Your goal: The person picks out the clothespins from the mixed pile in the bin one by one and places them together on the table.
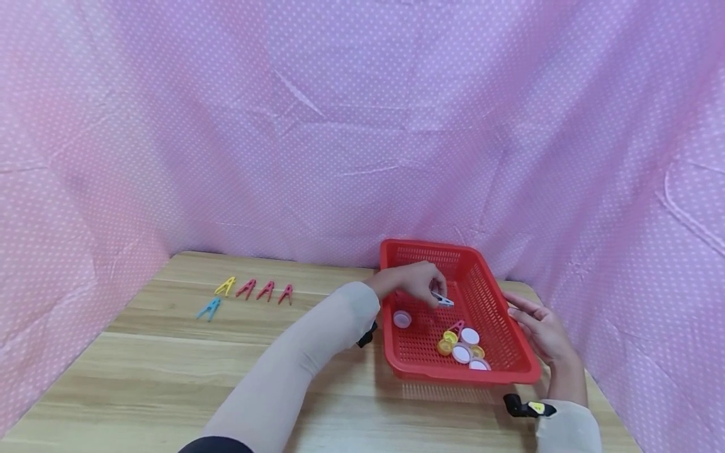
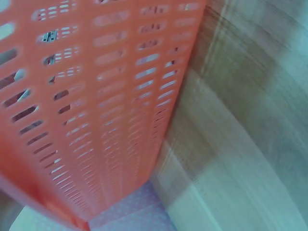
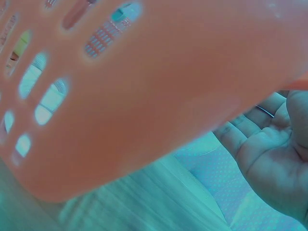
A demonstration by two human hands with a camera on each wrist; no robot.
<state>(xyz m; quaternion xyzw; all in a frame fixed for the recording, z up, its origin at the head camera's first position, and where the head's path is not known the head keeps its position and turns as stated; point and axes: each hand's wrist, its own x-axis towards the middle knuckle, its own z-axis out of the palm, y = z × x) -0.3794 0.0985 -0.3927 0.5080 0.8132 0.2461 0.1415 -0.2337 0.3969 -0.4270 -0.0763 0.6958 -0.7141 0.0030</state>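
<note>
One white clothespin [image 1: 444,301] is pinched by the left hand [image 1: 421,281], the red basket [image 1: 464,377] touched by the relaxed right hand [image 1: 540,328].

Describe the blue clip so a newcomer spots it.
On the table, left of the red basket, a yellow clip and three pink clips form a row. Nearer the camera lies the blue clip, the only blue one there.

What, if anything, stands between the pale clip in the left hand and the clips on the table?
The red basket: its left wall rises between the pale clip, held by the left hand inside it, and the clips on the table. Beyond that wall, nothing visible blocks the way.
</note>
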